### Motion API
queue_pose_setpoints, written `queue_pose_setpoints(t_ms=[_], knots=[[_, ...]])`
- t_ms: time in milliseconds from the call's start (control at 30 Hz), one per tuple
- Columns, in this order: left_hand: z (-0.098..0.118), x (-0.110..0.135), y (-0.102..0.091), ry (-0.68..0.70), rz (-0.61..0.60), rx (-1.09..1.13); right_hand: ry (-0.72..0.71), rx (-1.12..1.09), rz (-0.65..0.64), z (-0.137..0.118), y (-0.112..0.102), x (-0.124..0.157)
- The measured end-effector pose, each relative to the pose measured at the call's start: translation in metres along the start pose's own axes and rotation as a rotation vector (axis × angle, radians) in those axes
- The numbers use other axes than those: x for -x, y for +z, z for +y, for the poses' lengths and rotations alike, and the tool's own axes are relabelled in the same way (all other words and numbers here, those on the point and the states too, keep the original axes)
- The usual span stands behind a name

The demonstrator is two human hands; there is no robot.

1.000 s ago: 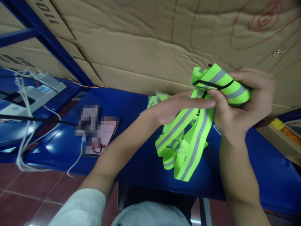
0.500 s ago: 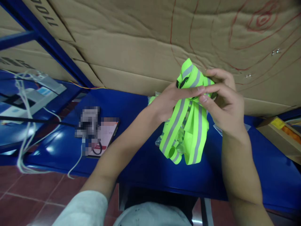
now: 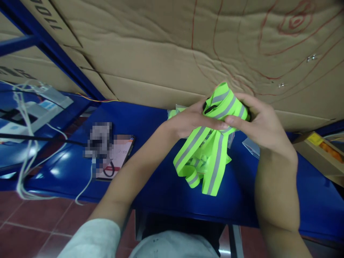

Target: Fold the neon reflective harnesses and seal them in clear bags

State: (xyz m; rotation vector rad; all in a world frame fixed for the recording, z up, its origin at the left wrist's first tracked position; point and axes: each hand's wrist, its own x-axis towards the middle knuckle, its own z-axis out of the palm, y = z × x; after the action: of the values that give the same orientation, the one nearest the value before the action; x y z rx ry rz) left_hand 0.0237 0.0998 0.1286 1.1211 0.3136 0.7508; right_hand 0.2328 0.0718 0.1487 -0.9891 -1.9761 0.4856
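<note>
Between my hands is a bundle of neon-yellow reflective straps (image 3: 215, 161) with a grey stripe along the middle. My left hand (image 3: 192, 120) grips the bundle from the left, its thumb lying across the front. From the right, my right hand (image 3: 262, 120) wraps round the folded upper part, thumb pressed on the front near the left thumb. Loose strap loops hang below the hands, over the blue table. Black parts show at the top left of the bundle. Behind the straps lie clear plastic packets, largely hidden.
A phone (image 3: 122, 152) lies on the blue table (image 3: 166, 193) at left, beside a blurred-out object (image 3: 98, 139). White cables (image 3: 27, 150) run along the left side. Cardboard (image 3: 150, 46) stands behind the table. An open carton (image 3: 317, 150) sits at the right, near a plastic bag (image 3: 251, 147).
My right hand has gone from pinching with its fingertips in front to wrapping round the bundle's right side. The folded top has tilted and dropped slightly, and the hanging loops have swung left.
</note>
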Motion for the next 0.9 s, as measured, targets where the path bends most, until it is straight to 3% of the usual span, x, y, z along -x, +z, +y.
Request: queue_pose_setpoints(t_ms=[133,367,467,600,733,800,900], knots=[[-0.007,-0.005,-0.002,-0.049,0.016,-0.067,0.162,-0.139,0.016,0.000,0.002,0.002],[-0.021,-0.012,0.007,-0.139,-0.145,-0.071,0.287,-0.445,0.100,-0.007,-0.007,0.003],[-0.028,-0.011,0.014,-0.183,-0.153,-0.030,0.307,-0.470,0.115,-0.007,-0.013,0.005],[-0.029,-0.010,0.016,-0.201,-0.135,-0.024,0.270,-0.343,0.089,-0.004,-0.022,0.010],[-0.025,-0.009,0.012,-0.188,-0.082,-0.309,0.083,0.019,0.010,-0.006,-0.036,0.018],[-0.023,-0.008,0.012,-0.173,-0.056,-0.398,0.034,0.150,0.038,-0.011,-0.040,0.021],[-0.019,-0.007,0.015,-0.187,-0.167,-0.220,-0.022,0.228,0.182,-0.016,-0.036,0.022]])
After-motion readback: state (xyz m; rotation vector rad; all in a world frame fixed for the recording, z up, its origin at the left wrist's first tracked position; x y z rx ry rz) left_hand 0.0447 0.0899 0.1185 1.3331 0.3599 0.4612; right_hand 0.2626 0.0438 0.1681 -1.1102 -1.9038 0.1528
